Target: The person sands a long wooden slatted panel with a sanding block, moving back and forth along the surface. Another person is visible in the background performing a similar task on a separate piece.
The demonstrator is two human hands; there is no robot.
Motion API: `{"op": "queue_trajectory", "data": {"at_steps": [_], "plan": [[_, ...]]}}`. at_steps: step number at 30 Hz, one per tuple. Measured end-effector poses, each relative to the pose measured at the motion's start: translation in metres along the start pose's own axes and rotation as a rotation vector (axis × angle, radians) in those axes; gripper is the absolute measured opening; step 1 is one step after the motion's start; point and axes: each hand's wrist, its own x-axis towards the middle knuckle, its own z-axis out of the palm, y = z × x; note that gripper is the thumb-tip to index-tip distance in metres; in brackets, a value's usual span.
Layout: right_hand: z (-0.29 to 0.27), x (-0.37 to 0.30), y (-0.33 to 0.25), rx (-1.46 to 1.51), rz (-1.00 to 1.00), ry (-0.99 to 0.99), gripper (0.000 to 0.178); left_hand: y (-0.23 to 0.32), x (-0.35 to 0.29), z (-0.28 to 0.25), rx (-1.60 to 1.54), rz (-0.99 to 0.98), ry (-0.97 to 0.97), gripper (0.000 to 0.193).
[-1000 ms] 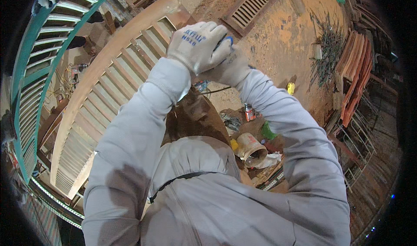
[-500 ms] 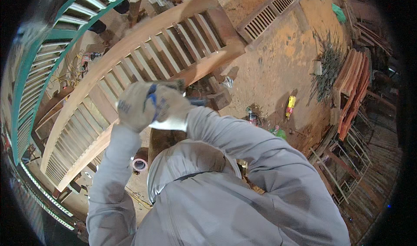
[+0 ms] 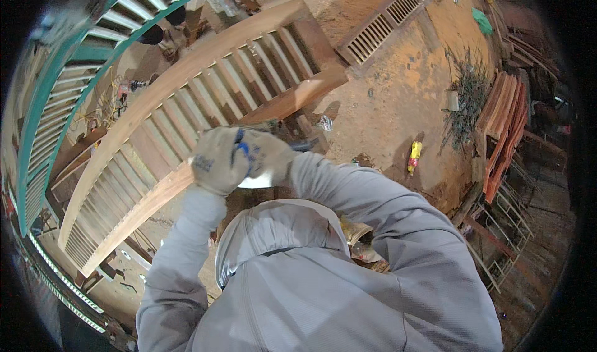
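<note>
Close together in front of me, my gloved left hand (image 3: 214, 164) and gloved right hand (image 3: 268, 157) are both closed around a tool whose body they mostly hide. Blue bits show between the fingers, and a dark rounded end (image 3: 302, 146) sticks out beside my right hand. What kind of tool it is, I cannot tell. Both hands are over the near edge of a large wooden louvred panel (image 3: 144, 142) with a curved outer rail. Whether the tool touches the panel's wood is hidden by the gloves.
A green frame with pale slats (image 3: 31, 134) curves along the left. Beyond the panel lies a smaller louvred frame (image 3: 377, 30). On the dirt floor are a yellow bottle (image 3: 414, 157), a heap of twigs (image 3: 467, 100) and stacked reddish boards (image 3: 505, 128). A red drill (image 3: 126, 87) rests among cables.
Both hands and the tool have shifted right and slightly nearer to me, still gripping. My arms have moved right with them. The louvred panel looks almost unmoved.
</note>
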Motion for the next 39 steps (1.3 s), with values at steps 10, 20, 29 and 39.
{"op": "queue_trajectory", "data": {"at_steps": [10,20,29,39], "plan": [[-0.196,-0.080,0.094,-0.260,0.210,-0.231,0.032,0.096,0.149,0.145,-0.138,0.098,0.057,0.031],[-0.173,-0.056,0.073,-0.348,0.174,-0.287,0.041,0.079,0.116,0.120,-0.083,0.016,0.131,0.034],[-0.021,0.021,-0.018,0.199,0.077,-0.366,0.043,0.012,-0.033,-0.003,0.074,-0.180,0.148,0.040],[0.135,0.067,-0.096,-0.240,-0.377,-0.437,0.036,-0.039,-0.162,-0.103,0.142,-0.357,0.227,0.046]]}}
